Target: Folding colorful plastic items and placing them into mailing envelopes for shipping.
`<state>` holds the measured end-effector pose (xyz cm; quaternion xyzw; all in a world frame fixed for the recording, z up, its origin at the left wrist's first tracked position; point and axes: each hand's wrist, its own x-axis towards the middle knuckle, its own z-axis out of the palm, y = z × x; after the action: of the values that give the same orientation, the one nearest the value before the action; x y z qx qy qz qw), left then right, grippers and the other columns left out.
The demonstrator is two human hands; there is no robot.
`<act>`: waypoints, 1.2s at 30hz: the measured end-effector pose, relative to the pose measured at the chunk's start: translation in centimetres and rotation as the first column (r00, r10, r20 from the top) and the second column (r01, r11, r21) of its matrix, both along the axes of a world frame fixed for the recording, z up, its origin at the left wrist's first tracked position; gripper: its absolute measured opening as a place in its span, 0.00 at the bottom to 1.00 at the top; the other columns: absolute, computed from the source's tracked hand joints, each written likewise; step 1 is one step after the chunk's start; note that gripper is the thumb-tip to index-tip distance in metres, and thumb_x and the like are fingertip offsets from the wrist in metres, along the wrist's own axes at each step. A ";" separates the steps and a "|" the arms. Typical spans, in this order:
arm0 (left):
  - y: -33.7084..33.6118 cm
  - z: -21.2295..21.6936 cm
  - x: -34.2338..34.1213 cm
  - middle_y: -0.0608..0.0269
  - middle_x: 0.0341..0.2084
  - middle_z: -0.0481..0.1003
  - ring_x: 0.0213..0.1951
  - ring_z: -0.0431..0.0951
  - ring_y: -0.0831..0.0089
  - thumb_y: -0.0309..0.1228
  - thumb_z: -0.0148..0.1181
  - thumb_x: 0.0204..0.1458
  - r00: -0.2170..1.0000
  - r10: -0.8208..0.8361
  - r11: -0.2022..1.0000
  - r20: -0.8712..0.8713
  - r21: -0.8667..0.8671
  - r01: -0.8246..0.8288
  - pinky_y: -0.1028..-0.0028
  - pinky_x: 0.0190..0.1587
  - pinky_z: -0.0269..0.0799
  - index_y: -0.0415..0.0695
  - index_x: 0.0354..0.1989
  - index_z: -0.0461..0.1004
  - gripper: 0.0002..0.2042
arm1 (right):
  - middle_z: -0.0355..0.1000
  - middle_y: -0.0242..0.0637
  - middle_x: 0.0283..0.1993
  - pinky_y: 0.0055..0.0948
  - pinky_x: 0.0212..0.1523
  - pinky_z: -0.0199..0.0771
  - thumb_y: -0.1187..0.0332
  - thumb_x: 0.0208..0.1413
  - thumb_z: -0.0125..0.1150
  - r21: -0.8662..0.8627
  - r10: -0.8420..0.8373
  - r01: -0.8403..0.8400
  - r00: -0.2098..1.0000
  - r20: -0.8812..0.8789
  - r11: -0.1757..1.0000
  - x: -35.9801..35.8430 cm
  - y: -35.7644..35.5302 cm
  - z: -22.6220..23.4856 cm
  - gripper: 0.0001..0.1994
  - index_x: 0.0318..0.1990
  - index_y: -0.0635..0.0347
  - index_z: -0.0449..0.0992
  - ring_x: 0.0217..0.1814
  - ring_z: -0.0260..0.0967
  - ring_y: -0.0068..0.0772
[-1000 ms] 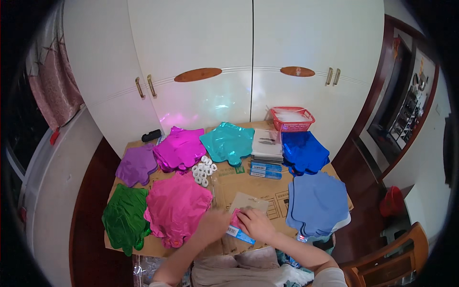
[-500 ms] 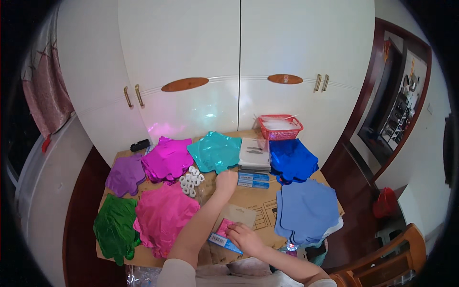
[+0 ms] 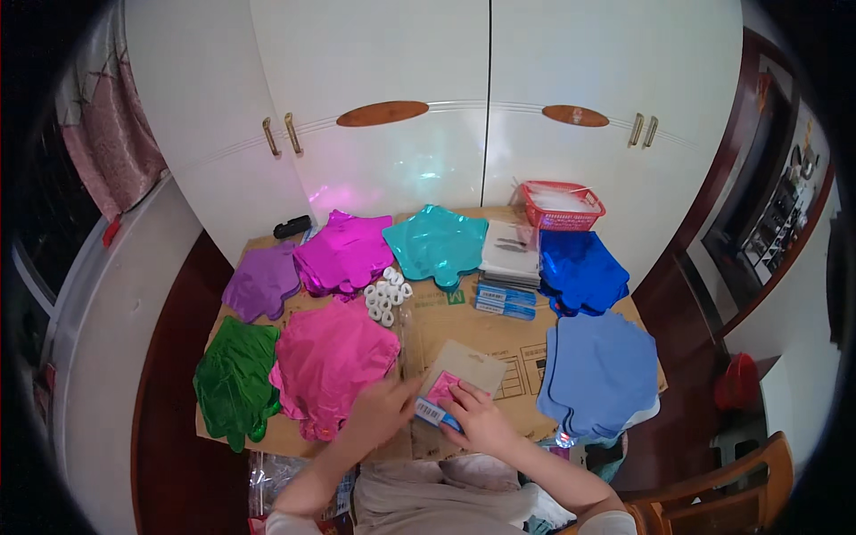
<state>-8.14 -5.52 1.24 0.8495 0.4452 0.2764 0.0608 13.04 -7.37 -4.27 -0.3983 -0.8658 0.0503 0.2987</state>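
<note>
A flat grey-beige bag or card lies before me with a folded pink foil piece on it. Along the near edge of the foil runs a blue-and-white barcode strip. My right hand presses its fingers on the foil, its thumb by the blue strip. Close to the strip's left end is my left hand, its fingers blurred; whether they touch the strip I cannot make out. Several white rings sit beside a stack of pink foil shapes. More blue strips lie farther back.
Foil stacks ring the cardboard-covered table: green, purple, magenta, teal, dark blue and pale blue. A grey stack and a red basket stand at the back, before white cupboards.
My left hand has come back from the blue strips at the far side to beside the packet. My right hand stays on the pink foil. The view has shifted.
</note>
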 end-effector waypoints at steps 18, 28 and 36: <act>-8.2 -2.9 -2.2 0.62 0.20 0.65 0.25 0.72 0.67 0.27 0.59 0.38 0.984 0.055 0.998 -0.168 -0.008 -0.057 0.71 0.26 0.70 0.41 0.39 0.73 0.15 | 0.67 0.50 0.50 0.42 0.55 0.66 0.60 0.45 0.62 -0.020 0.049 -0.049 0.999 -0.006 0.999 -0.5 -0.1 0.1 0.16 0.37 0.62 0.71 0.55 0.64 0.53; -3.9 -3.6 -0.2 0.56 0.23 0.67 0.29 0.74 0.60 0.23 0.54 0.41 0.998 0.056 0.995 0.040 -0.083 -0.052 0.65 0.29 0.71 0.40 0.32 0.72 0.08 | 0.69 0.45 0.50 0.50 0.60 0.57 0.65 0.48 0.59 -0.062 0.072 -0.074 0.997 -0.020 0.995 -0.2 0.2 -0.6 0.13 0.39 0.61 0.70 0.56 0.64 0.48; -2.8 -4.1 -0.1 0.58 0.24 0.71 0.28 0.74 0.59 0.28 0.59 0.44 0.989 0.126 0.992 -0.082 -0.018 -0.128 0.66 0.28 0.71 0.42 0.24 0.71 0.04 | 0.66 0.45 0.54 0.48 0.63 0.54 0.70 0.47 0.57 -0.146 0.190 -0.188 0.982 -0.006 0.971 1.2 1.2 -1.3 0.11 0.39 0.60 0.70 0.60 0.61 0.45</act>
<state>-8.23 -8.29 -2.88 0.8292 0.5035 0.2403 0.0348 14.24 -6.19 -5.55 -0.3350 -0.8950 0.1400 0.2592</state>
